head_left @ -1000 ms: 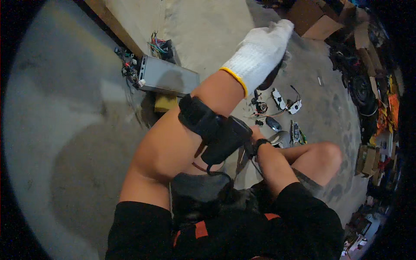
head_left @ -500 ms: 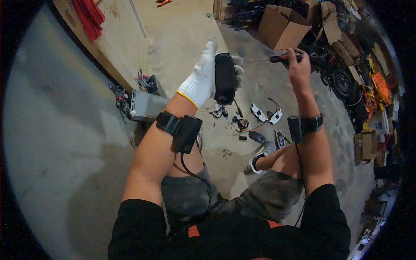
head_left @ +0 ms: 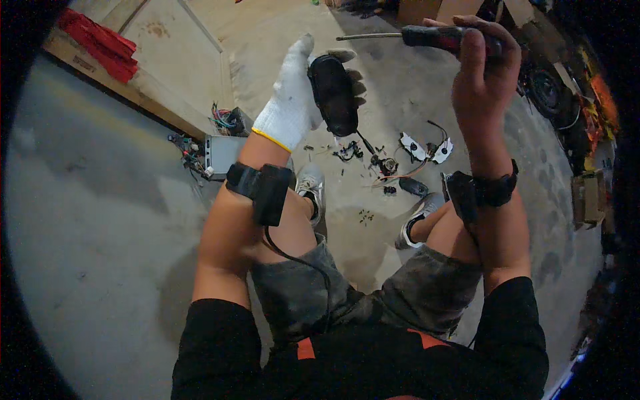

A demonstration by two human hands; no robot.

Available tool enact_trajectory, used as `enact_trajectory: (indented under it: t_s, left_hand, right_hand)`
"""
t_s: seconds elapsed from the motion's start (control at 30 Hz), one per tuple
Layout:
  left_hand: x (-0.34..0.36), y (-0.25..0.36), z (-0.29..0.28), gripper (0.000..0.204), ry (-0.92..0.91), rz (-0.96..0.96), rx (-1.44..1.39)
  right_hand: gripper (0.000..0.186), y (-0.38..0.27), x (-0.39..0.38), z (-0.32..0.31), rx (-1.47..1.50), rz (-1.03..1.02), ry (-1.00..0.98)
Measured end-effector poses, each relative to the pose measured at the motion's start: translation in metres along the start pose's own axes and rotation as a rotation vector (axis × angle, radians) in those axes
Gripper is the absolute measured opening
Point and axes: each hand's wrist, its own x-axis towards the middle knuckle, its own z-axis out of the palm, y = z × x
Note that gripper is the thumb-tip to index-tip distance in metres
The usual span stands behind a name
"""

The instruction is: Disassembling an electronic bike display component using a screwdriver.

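My left hand (head_left: 291, 93), in a white knit glove with a yellow cuff edge, is closed around a black, rounded, oblong casing (head_left: 333, 95). Gloved fingertips show past its right side, and its inner detail is too dark to read. Up and to the right, my bare right hand (head_left: 490, 63) grips a screwdriver (head_left: 433, 39) by its dark handle with red parts. The long thin shaft points left, its tip above the casing and apart from it. Below the casing, small dark parts (head_left: 348, 152) and a round part with wires (head_left: 385, 165) lie on the floor.
Two white pieces joined by wires (head_left: 427, 148), a dark oval part (head_left: 413, 187) and several screws (head_left: 366, 217) lie near my shoes. A grey metal box (head_left: 225, 157) with cables stands left, beside a wooden panel (head_left: 133, 93) bearing a red cloth (head_left: 100, 45). Clutter lines the right.
My right hand has raised the screwdriver, which now looks larger and higher. My left hand and the casing have shifted up and left, and the casing leans more. The whole view has also shifted.
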Motion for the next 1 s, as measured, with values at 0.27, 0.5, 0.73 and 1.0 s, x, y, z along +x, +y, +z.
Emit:
enact_trajectory:
  t_s: [0.27, 0.5, 0.73, 1.0]
  left_hand:
    - [0.015, -0.003, 0.0, 0.06, 0.189, 0.05, -0.034]
    - [0.016, -0.004, 0.0, 0.06, 0.185, 0.039, 0.001]
    - [0.02, -0.005, 0.005, 0.058, 0.263, 0.036, -0.027]
    - [0.016, -0.006, -0.002, 0.054, 0.486, 0.05, 0.325]
  right_hand:
    - [0.022, -0.006, -0.009, 0.009, 0.238, 0.088, -0.159]
    - [0.023, -0.009, -0.006, 0.013, 0.155, 0.132, -0.175]
    - [0.019, -0.016, -0.003, 0.008, -0.099, 0.436, -0.094]
    - [0.058, 0.004, 0.008, -0.01, -0.585, 0.778, -0.401]
